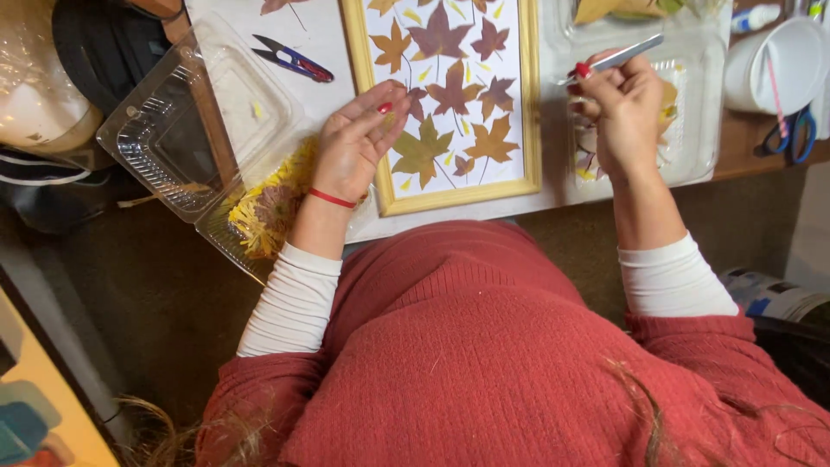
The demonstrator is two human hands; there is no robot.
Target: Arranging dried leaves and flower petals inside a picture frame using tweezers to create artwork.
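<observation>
A pale wooden frame (529, 104) lies on the white tabletop, filled with pressed maple leaves (450, 90) in red, orange and olive, with small yellow petals between them. My left hand (353, 145) hovers over the frame's left edge, fingers apart and curled, with a small yellow petal at its fingertips. My right hand (624, 105) is raised to the right of the frame and grips metal tweezers (616, 58), whose tips point left. It hangs above a clear plastic tray (700, 104) that holds leaves and petals.
An open clear clamshell box (194, 121) sits left of the frame, its near half full of yellow pressed flowers (264, 207). Small thread snips (294, 59) lie at the back left. A white cup (774, 65) and blue-handled scissors (791, 134) stand at the right.
</observation>
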